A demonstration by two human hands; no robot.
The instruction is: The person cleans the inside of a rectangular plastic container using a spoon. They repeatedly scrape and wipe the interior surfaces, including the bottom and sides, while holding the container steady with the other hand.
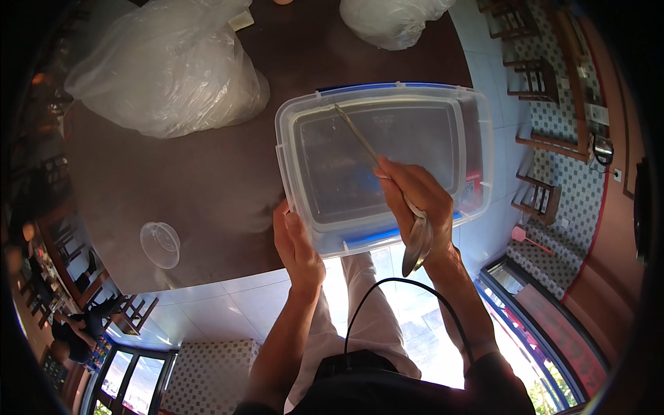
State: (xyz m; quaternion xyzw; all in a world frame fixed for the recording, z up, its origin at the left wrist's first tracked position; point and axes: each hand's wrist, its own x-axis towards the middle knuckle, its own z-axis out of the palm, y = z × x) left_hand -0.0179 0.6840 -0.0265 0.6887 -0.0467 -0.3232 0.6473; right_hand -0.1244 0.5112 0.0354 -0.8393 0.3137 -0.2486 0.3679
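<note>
A clear plastic storage box (384, 161) with blue side latches stands at the near right edge of the dark table (207, 207). Whether it has a lid on, I cannot tell. My left hand (299, 246) grips its near left corner. My right hand (417, 202) holds a metal spoon (363, 140) over the box, the bowl end hanging below the palm and the thin handle end pointing to the box's far left part. What lies inside the box is not clear. A small clear plastic cup (160, 245) lies at the table's near left.
One large translucent plastic bag (176, 78) stands on the table's far left, another bag (394, 21) at the far edge. Wooden chairs (539, 197) line the tiled wall at right. A person (72, 337) is at the lower left.
</note>
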